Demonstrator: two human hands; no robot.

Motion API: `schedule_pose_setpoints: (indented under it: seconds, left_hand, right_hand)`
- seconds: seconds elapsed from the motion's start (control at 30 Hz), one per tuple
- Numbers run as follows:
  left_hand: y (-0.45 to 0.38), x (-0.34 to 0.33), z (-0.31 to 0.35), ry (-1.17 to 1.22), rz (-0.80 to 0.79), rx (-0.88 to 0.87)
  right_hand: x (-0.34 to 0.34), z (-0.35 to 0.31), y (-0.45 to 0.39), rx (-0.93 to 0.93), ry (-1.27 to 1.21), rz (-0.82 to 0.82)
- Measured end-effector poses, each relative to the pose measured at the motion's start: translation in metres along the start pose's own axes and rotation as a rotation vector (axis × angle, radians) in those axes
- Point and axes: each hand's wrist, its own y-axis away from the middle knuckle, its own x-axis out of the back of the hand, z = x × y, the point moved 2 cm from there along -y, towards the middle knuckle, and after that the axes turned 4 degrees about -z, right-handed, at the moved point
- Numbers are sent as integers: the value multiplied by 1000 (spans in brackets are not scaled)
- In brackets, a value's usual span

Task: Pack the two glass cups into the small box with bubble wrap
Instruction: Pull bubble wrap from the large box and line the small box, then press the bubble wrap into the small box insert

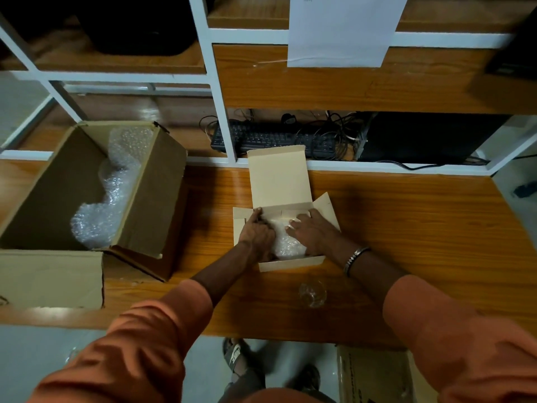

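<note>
The small cardboard box (290, 264) stands open on the wooden table, its lid (279, 175) upright at the back. Inside lies a bundle of bubble wrap (286, 242); whether a cup is in it I cannot tell. My left hand (257, 234) is in the box's left side, fingers curled against the wrap and the box wall. My right hand (311, 232) lies flat on the right part of the bundle, pressing it. One clear glass cup (312, 292) stands on the table in front of the box, between my forearms.
A large open carton (151, 199) at the left holds more bubble wrap (110, 187). Behind the table is a white-framed shelf with a keyboard (273, 139), cables and a black computer case (427, 138). Another carton (374, 376) sits on the floor by my feet.
</note>
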Motion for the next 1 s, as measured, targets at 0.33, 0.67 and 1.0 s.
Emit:
schedule_pose_setpoints:
  seconds: [0.33, 0.67, 1.0]
  left_hand:
    - [-6, -8, 6, 180, 59, 154]
    - [16, 13, 8, 214, 122, 120]
    - [115, 70, -119, 310, 537, 285]
  right_hand:
    - [5, -8, 1, -35, 4, 12]
    - [12, 8, 6, 6, -285, -62]
    - [188, 30, -22, 92, -501, -182]
